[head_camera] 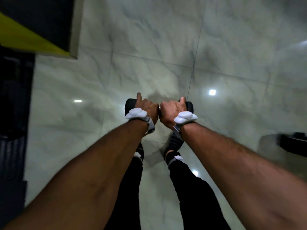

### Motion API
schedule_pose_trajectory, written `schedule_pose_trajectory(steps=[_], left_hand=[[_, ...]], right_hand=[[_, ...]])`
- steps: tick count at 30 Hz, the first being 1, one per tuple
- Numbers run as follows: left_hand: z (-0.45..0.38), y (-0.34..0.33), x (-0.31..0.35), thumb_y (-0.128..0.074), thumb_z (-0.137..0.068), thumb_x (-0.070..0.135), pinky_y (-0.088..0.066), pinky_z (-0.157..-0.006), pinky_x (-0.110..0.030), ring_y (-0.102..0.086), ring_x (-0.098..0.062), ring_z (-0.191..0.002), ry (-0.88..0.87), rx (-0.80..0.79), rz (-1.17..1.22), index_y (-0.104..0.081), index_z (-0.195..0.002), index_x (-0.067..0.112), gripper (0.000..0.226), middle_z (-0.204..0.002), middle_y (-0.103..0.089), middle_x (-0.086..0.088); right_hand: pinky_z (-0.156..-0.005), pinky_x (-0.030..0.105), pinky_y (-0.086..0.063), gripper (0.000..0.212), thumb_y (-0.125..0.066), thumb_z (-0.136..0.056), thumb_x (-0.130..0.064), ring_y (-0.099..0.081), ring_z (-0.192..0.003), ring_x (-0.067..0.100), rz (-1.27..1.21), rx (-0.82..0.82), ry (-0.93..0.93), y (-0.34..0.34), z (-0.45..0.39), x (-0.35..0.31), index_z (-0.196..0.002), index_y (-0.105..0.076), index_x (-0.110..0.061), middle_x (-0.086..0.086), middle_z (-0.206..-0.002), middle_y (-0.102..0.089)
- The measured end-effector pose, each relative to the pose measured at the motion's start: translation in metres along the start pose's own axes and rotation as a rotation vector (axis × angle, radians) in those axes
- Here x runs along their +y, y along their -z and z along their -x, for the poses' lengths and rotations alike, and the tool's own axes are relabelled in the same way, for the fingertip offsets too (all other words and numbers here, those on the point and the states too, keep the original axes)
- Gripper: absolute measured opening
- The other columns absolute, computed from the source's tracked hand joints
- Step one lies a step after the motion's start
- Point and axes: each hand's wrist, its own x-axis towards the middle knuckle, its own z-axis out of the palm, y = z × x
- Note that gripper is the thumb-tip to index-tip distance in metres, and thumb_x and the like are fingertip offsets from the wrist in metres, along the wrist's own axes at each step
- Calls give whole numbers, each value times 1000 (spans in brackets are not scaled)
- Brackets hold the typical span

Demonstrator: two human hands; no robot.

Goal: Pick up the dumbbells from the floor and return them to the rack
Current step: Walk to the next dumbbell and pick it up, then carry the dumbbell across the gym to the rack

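Head view, looking straight down. Both hands are clamped side by side on one black dumbbell: left hand near its left head, right hand near its right head, knuckles almost touching at the handle's middle. Fingers are wrapped under the bar; a thumb or finger of each hand sticks up.

Dumbbell position: in front of the feet, over the pale tiled floor. Whether it is off the floor or resting on it cannot be told from this angle; frame is motion-blurred.

Progress, as judged: pick-up stage for this dumbbell, grip secured. The rack is not identifiable; a dark shape sits at right edge. Carrying and racking remain.
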Motion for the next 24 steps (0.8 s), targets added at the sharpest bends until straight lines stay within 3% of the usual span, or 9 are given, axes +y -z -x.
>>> schedule_pose_trajectory(steps=[3, 10, 14, 17, 21, 24], left_hand=[[62, 39, -8, -44, -95, 33, 4, -121, -57, -63, -22, -107, 15, 55, 0, -62, -101, 30, 20, -98, -71, 6], [188, 115, -33, -37, -97, 33, 7, -120, -57, -64, -19, -106, 38, 72, -22, -61, -105, 27, 26, -101, -71, 5], [246, 153, -48, -36, -97, 34, 5, -121, -55, -66, -15, -101, 64, 167, 18, -53, -90, 29, 19, -98, -70, 8], [279, 185, -53, -33, -98, 31, 10, -120, -56, -68, -15, -94, 139, 240, -22, -53, -85, 29, 24, -89, -71, 8], [324, 233, -67, -34, -99, 27, 12, -119, -59, -70, -17, -85, 269, 460, -72, -55, -82, 30, 28, -80, -71, 7], [352, 267, -78, -39, -98, 28, 7, -119, -60, -70, -17, -81, 348, 605, -79, -57, -77, 29, 29, -75, -69, 7]], right_hand=[[-90, 46, -28, 28, -57, -87, -30, -63, -72, 25, 28, 20, 21, 63, 49, -17, -64, -43, -22, -2, -80, -69], [-95, 45, -29, 18, -54, -87, -25, -56, -72, 22, 78, 33, 78, 175, 146, -53, -71, -46, -24, -1, -92, -70], [-98, 45, -30, 21, -51, -89, -29, -61, -81, 22, 84, 110, 91, 231, 187, -75, -70, -45, -23, -3, -95, -71], [-100, 47, -32, 12, -51, -92, -32, -64, -93, 24, 81, 166, 127, 269, 206, -80, -81, -50, -26, 0, -100, -71], [-97, 46, -33, 25, -53, -91, -36, -55, -69, 24, 146, 373, 212, 337, 227, -84, -70, -46, -25, 2, -94, -73], [-98, 48, -32, 32, -52, -92, -40, -54, -64, 25, 149, 501, 249, 382, 234, -89, -66, -46, -22, 2, -89, -73]])
